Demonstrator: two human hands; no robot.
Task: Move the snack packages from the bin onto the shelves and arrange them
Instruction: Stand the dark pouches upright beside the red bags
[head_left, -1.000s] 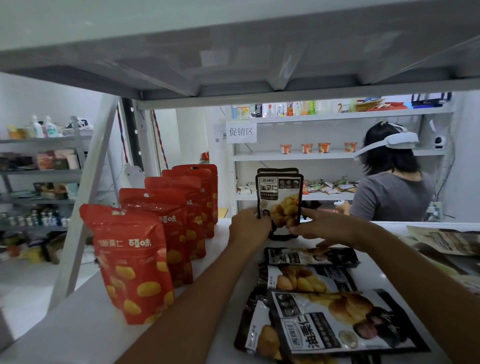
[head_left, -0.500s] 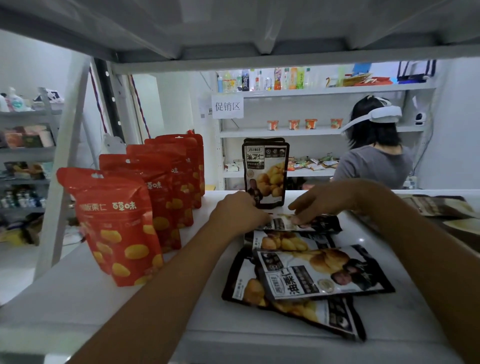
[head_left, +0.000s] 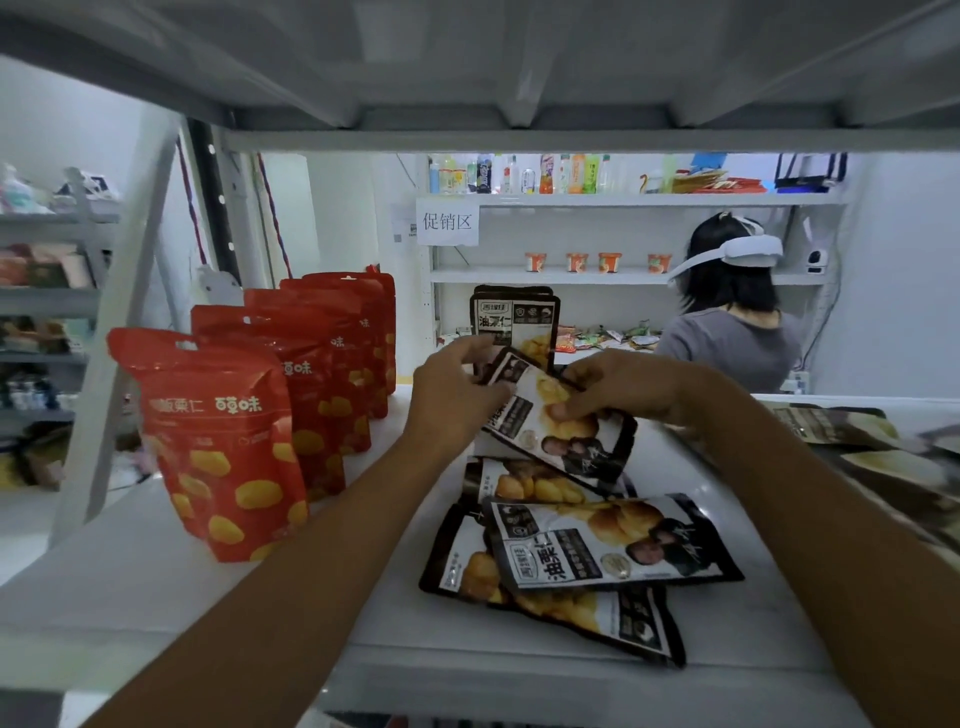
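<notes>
Both hands gripped one black chestnut pouch (head_left: 558, 423), tilted above the shelf (head_left: 208, 597). The left hand (head_left: 457, 387) pinched its top corner. The right hand (head_left: 623, 387) clasped its middle.

The white shelf (head_left: 156, 587) carries everything here. On its left stands a row of red pouches (head_left: 228, 441), upright and packed one behind another toward the back. At the back middle a black pouch (head_left: 514, 319) stands upright too. In front of it, black-and-white pouches (head_left: 597, 551) lie flat in an overlapping pile (the nearest one reaches the front edge). At the far right more dark packets (head_left: 852, 431) lie flat, blurred. The front left of the shelf is bare.
</notes>
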